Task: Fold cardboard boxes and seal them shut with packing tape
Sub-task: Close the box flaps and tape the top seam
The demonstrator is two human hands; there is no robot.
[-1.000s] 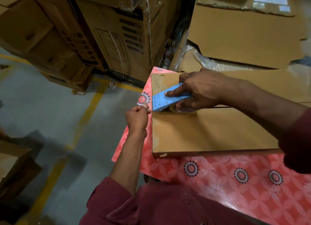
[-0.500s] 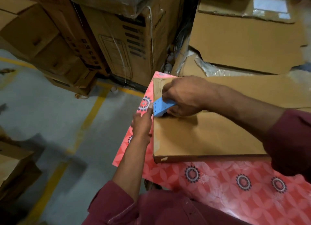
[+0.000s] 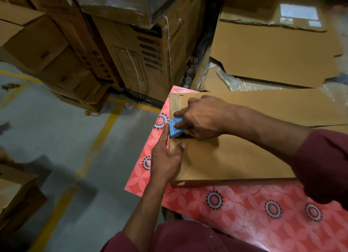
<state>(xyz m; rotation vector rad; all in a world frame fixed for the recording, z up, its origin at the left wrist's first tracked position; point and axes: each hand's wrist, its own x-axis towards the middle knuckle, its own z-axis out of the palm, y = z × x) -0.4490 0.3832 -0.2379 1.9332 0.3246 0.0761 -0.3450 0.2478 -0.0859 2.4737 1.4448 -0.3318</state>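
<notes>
We find the cardboard box (image 3: pixel 235 157) lying flat at centre right of the frame on a table covered with a pink flowered cloth (image 3: pixel 244 210); its left edge runs just inside the table's left edge, and its near edge leaves a band of bare cloth toward the bottom of the frame. The right hand (image 3: pixel 201 120), at frame centre, has its fingers curled round a blue tape dispenser (image 3: pixel 174 127), which sits at the box's left edge, partly overhanging it. The left hand (image 3: pixel 165 157), just below, lies with fingers straight: the thumb presses on the box top, the forefinger runs up along the box's left side toward the dispenser. Whether tape is already laid down we cannot tell. Left of the table we note open grey floor (image 3: pixel 56 138) with a yellow line (image 3: pixel 90 152). Stacked cartons (image 3: pixel 131 50) fill the upper left and upper centre, standing close beyond the table's far corner. Flattened cardboard sheets (image 3: pixel 273 50) and clear plastic wrap (image 3: pixel 241 84) crowd the upper right, directly behind the box.
</notes>
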